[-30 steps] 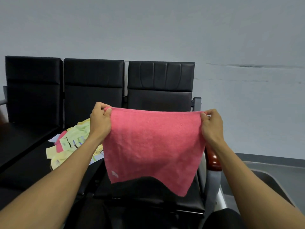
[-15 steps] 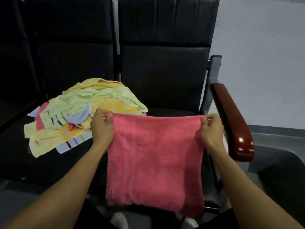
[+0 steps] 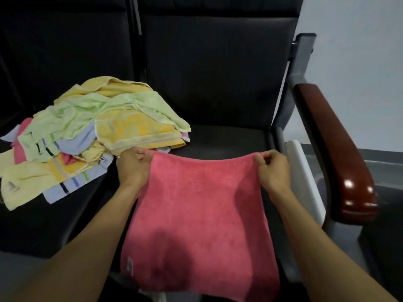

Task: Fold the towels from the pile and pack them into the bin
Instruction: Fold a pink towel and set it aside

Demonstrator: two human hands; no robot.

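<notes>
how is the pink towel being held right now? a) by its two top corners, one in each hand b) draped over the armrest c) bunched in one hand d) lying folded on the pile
a: the left hand and right hand each pinch a top corner of the pink towel, which hangs open between them.

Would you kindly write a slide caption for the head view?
Both hands, left and right, hold a pink towel over a black seat beside the pile.

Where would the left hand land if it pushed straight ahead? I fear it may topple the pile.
Probably the yellow terry towel on the pile's near edge, just beyond the left hand; depth is unclear.
</notes>
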